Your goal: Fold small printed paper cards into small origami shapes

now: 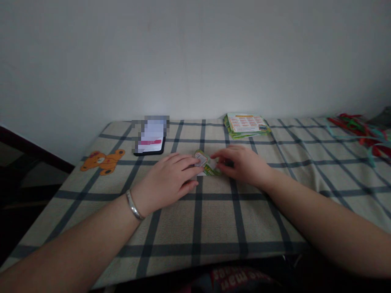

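A small folded piece of printed paper (pixel 210 167), green and white, lies on the checked cloth between my hands. Stretched out flat, the fingers of my left hand (pixel 172 177) press on its left side; a silver bracelet circles that wrist. At the paper's right edge, my right hand (pixel 244 165) has its thumb and forefinger closed in a pinch on it. Part of the paper is hidden under the left fingers.
Behind my right hand is a stack of printed green and white leaflets (pixel 247 124). A phone with a lit screen (pixel 151 136) and a bear-shaped cutout (pixel 102 162) are at the left. Colourful ribbon-like strips (pixel 360 130) lie far right. A wall (pixel 195 61) borders the table's back.
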A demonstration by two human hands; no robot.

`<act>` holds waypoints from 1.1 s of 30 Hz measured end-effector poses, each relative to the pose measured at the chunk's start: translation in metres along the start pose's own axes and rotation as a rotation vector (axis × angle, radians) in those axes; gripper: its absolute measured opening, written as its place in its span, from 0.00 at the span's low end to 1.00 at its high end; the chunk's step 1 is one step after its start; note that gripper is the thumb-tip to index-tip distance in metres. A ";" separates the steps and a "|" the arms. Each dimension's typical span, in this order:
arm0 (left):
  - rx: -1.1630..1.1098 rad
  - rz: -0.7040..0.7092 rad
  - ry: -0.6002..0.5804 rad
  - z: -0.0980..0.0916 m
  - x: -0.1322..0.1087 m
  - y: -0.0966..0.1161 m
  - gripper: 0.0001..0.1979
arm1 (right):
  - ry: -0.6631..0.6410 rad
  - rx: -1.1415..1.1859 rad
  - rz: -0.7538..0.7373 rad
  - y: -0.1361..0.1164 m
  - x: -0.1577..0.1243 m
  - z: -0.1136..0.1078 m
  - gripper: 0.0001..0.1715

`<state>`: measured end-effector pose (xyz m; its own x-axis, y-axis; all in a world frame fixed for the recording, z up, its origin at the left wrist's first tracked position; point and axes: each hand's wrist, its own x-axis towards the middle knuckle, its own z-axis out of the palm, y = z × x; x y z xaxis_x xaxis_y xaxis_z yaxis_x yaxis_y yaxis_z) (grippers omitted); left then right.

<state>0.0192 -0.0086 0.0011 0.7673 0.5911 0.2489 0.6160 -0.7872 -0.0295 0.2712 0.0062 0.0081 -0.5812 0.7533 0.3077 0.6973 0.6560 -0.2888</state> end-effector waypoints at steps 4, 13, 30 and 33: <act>0.004 -0.011 0.004 0.000 -0.001 -0.001 0.15 | -0.024 0.115 -0.004 0.001 -0.001 0.002 0.13; -0.024 -0.010 0.020 0.003 0.001 -0.005 0.14 | -0.075 0.031 -0.133 0.012 0.003 0.005 0.11; -0.126 0.088 0.098 0.010 0.004 -0.011 0.13 | -0.091 -0.156 -0.360 0.002 0.005 0.001 0.13; -0.141 0.080 0.090 0.011 0.004 -0.011 0.12 | -0.072 -0.159 -0.400 0.003 0.006 0.002 0.13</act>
<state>0.0171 0.0043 -0.0079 0.7898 0.5125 0.3371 0.5178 -0.8516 0.0814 0.2687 0.0132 0.0069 -0.8425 0.4465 0.3015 0.4640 0.8857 -0.0151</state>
